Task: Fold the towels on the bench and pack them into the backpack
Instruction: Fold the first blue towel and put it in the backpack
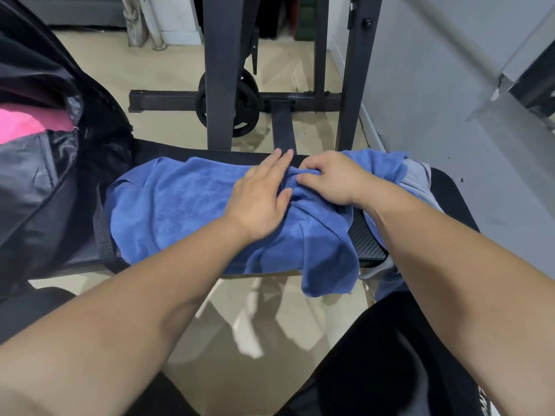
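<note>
A blue towel (pixel 180 205) lies spread and rumpled across the black bench (pixel 368 241), one corner hanging over the near edge. My left hand (pixel 258 196) rests flat on the towel with straight fingers. Just to its right, my right hand (pixel 330 178) pinches a bunched fold of the same towel. A grey towel (pixel 419 178) lies under the blue one at the bench's right end. The black backpack (pixel 39 181) stands open at the left end of the bench, with something pink (pixel 27 124) inside it.
A black weight rack (pixel 219 85) with a weight plate (pixel 243 103) stands on the beige floor behind the bench. A grey wall (pixel 450 100) runs along the right. My dark-clothed legs (pixel 390 355) are below the bench's near edge.
</note>
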### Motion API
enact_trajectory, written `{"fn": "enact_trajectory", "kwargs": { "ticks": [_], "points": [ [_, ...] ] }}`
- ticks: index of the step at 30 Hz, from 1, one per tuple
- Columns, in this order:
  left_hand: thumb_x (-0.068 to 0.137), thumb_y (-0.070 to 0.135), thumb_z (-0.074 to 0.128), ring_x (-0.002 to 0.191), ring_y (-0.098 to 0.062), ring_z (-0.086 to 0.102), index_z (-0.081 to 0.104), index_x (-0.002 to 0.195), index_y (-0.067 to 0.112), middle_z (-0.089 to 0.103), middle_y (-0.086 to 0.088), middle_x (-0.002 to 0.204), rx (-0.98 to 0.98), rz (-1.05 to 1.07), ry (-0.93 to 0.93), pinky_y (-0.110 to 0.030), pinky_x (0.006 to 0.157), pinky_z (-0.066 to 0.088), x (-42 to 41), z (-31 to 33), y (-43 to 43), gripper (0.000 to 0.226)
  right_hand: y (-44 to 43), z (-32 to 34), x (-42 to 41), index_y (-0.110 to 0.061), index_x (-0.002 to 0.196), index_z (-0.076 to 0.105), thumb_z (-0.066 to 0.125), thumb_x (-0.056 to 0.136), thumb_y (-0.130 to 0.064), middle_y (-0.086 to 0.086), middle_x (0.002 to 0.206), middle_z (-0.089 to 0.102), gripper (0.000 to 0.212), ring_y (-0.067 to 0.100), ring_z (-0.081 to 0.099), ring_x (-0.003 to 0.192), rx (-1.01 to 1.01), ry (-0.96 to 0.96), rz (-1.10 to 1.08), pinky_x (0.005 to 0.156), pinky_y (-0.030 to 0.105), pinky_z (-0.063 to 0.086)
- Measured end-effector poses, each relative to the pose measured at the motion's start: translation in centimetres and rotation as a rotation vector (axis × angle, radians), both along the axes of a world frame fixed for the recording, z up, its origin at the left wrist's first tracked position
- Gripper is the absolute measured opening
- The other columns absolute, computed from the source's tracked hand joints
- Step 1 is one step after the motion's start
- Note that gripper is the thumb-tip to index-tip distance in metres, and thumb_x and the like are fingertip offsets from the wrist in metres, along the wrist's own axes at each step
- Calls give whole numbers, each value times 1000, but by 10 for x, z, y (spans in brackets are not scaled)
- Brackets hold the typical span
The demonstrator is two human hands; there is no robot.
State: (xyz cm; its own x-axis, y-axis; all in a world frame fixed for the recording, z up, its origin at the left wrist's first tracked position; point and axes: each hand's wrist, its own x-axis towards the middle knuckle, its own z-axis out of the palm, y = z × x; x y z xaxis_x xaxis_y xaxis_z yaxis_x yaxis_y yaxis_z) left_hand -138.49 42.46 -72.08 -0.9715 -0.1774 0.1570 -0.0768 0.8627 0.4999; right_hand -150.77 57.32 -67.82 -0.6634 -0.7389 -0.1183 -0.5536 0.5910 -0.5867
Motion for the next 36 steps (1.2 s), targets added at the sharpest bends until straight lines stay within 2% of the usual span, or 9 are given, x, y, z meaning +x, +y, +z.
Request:
{"fn": "enact_trajectory", "kwargs": {
  "ticks": [2, 5, 8, 11, 17, 19, 22, 29, 36],
  "points": [
    [97, 28, 52, 120, -33, 51, 60, 127, 20, 56, -7, 129, 51, 47, 55, -46, 99, 45, -13, 0, 5, 32, 5, 7, 6, -26, 65, 52, 48, 97, -17, -9, 64, 52, 33, 10, 46, 65, -15, -75, -16, 64, 31, 37],
    [100, 23, 52, 97, -28, 52, 57, 86, 16, 52, -4, 102, 97, 144, 31, -38, 81, 44, -26, 0, 3, 17, 22, 12, 5, -24, 79, 61, 47, 94, -15, -12, 71, 55, 22, 6, 48, 68, 27, -145, -35, 63, 24, 37],
    [102, 24, 46, 91, -27, 51, 54, 87, 15, 48, -2, 101, 95, 249, 13, -36, 79, 42, -29, 3, -7, 19, 47, 7, -3, -21, 76, 58, 62, 83, -19, -11, 60, 49, 8, 10, 44, 59, 247, -122, 12, 58, 27, 36],
    [103, 26, 46, 91, -28, 51, 56, 90, 15, 48, -3, 101, 61, 309, -29, -38, 79, 43, -32, 3, -24, 19, 63, 0, -16, -15, 64, 50, 70, 81, -19, -8, 55, 49, 27, 15, 44, 59, 358, -91, -10, 62, 32, 39],
    [101, 26, 47, 85, -29, 52, 51, 77, 19, 56, 0, 78, 66, 265, -135, -35, 67, 38, -41, 4, -35, 24, 64, -1, -35, -12, 84, 61, 53, 96, -14, 15, 103, 74, 14, 25, 71, 93, -78, -625, -301, 86, 39, 58],
    [101, 26, 47, 85, -28, 52, 53, 79, 18, 57, 2, 78, 36, 243, -141, -35, 68, 37, -50, 8, -32, 23, 57, -10, -39, -12, 92, 62, 59, 95, -17, 14, 100, 71, 6, 24, 70, 86, -36, -545, -336, 78, 36, 60],
    [100, 29, 48, 87, -27, 52, 56, 86, 20, 58, 1, 84, -40, 211, -179, -34, 70, 37, -63, 10, -31, 18, 47, -29, -41, -19, 111, 55, 74, 90, -28, 5, 87, 68, 30, 26, 68, 76, 167, -309, -286, 76, 39, 61],
    [95, 22, 55, 85, -28, 55, 60, 82, 15, 61, -1, 80, -62, 195, -228, -35, 67, 41, -61, -13, -30, 15, 30, -38, -39, -22, 80, 57, 66, 89, -27, -2, 82, 62, 14, 21, 60, 84, 387, -31, -61, 71, 36, 50],
    [91, 18, 57, 77, -27, 52, 51, 72, 22, 53, 5, 70, -38, 200, 61, -34, 67, 37, -79, 7, -19, 20, 47, -7, -79, -16, 84, 53, 51, 89, -1, 7, 68, 48, 16, 18, 48, 51, -284, -603, -505, 47, 29, 49]
  ]
}}
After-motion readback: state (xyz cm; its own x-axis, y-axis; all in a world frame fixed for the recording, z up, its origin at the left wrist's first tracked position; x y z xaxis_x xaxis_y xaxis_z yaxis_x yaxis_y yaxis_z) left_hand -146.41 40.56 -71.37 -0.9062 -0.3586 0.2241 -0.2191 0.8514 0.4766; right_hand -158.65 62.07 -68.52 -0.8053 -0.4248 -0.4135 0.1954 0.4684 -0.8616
